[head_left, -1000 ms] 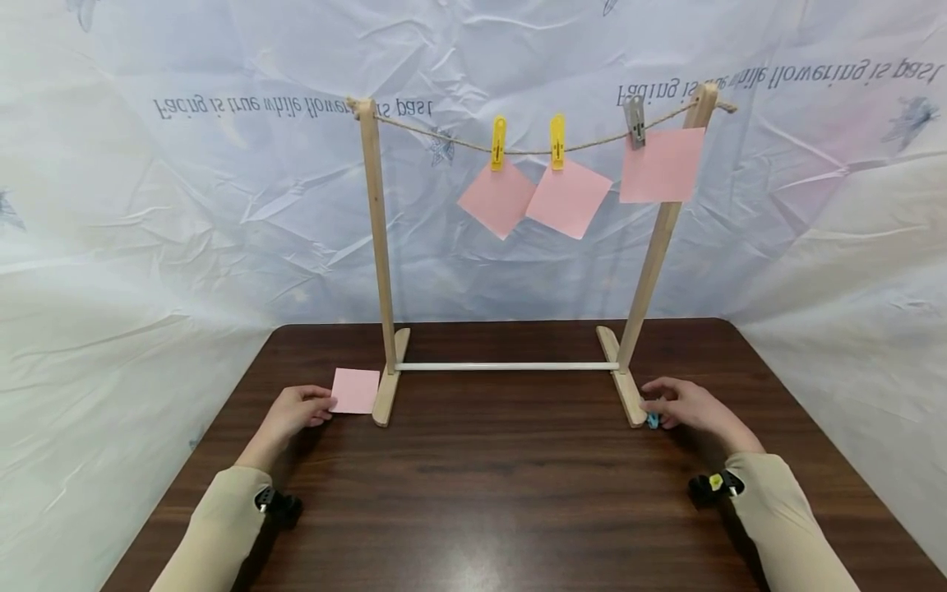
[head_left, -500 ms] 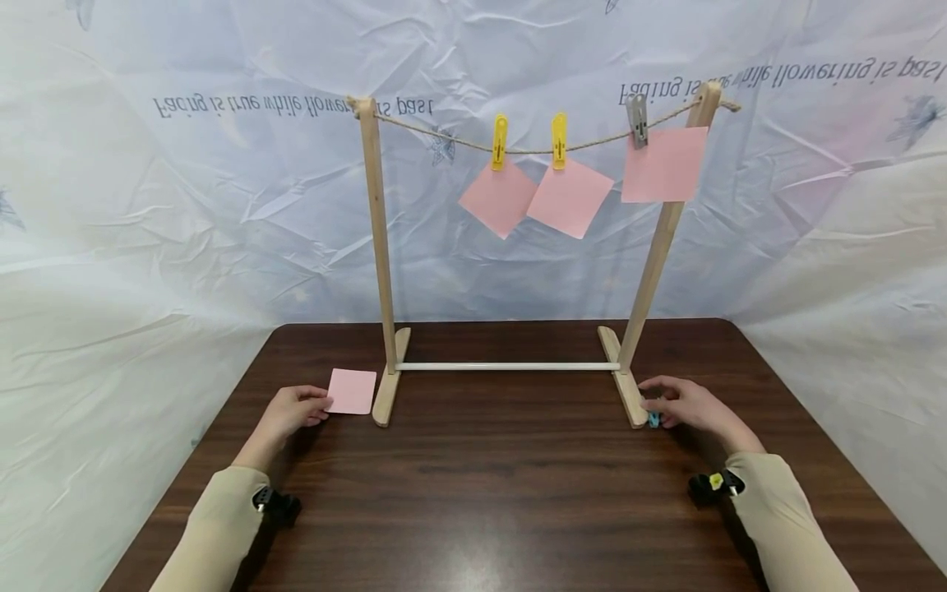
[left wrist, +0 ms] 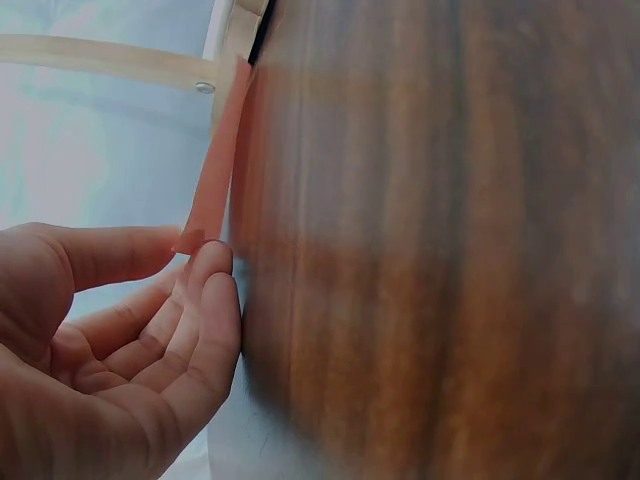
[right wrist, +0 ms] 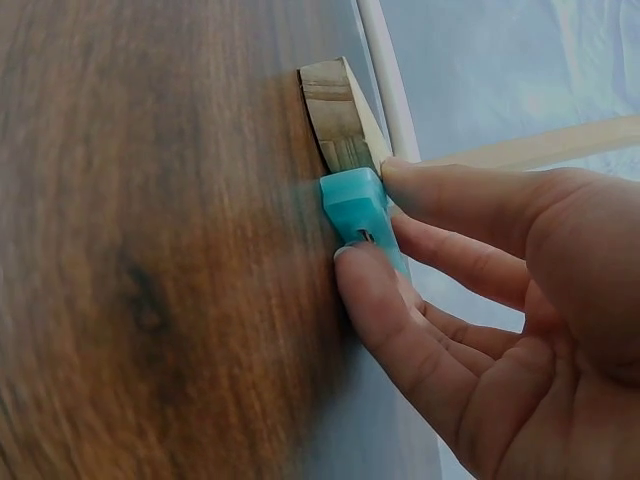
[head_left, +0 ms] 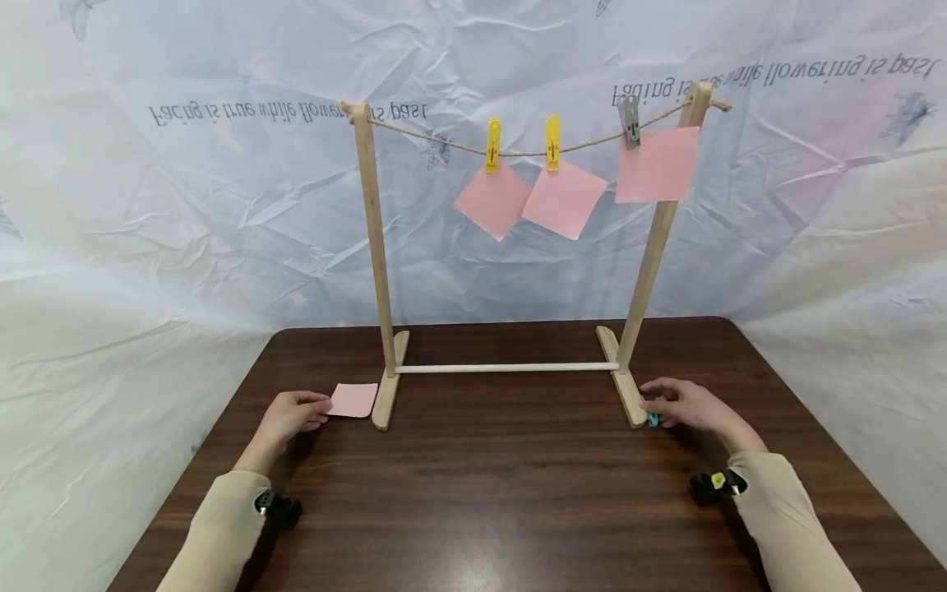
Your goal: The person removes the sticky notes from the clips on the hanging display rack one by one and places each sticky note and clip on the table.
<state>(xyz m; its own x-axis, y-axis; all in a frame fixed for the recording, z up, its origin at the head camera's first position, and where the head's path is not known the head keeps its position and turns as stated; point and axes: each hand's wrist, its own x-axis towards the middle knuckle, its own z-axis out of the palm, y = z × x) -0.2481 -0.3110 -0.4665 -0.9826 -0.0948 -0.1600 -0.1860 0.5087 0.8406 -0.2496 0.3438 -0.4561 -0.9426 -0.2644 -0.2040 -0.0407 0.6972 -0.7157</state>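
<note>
My left hand (head_left: pixel 294 415) pinches the near-left corner of a square pink paper sheet (head_left: pixel 355 400), thumb above and fingers beneath. Seen from the left wrist, the sheet (left wrist: pixel 217 165) slants low over the table and reaches toward the rack's left foot (head_left: pixel 386 399). On the other side, my right hand (head_left: pixel 688 406) grips a small light-blue clothespin (right wrist: pixel 352 200) between thumb and fingers. Its far end overlaps the front tip of the rack's right foot (right wrist: pixel 335 110) in the right wrist view. The fingers hide part of the clothespin.
A wooden rack with a white crossbar (head_left: pixel 506 368) stands at the table's back. From its rope (head_left: pixel 592 144) hang three pink sheets, two by yellow clothespins (head_left: pixel 552 144) and one by a grey clothespin (head_left: pixel 629 122). White printed cloth (head_left: pixel 222 205) surrounds the dark wooden table (head_left: pixel 473 477).
The pink sheet in my left hand has tipped from facing the head camera to a flatter slant, its far edge lower. My right hand stays in place with the clothespin.
</note>
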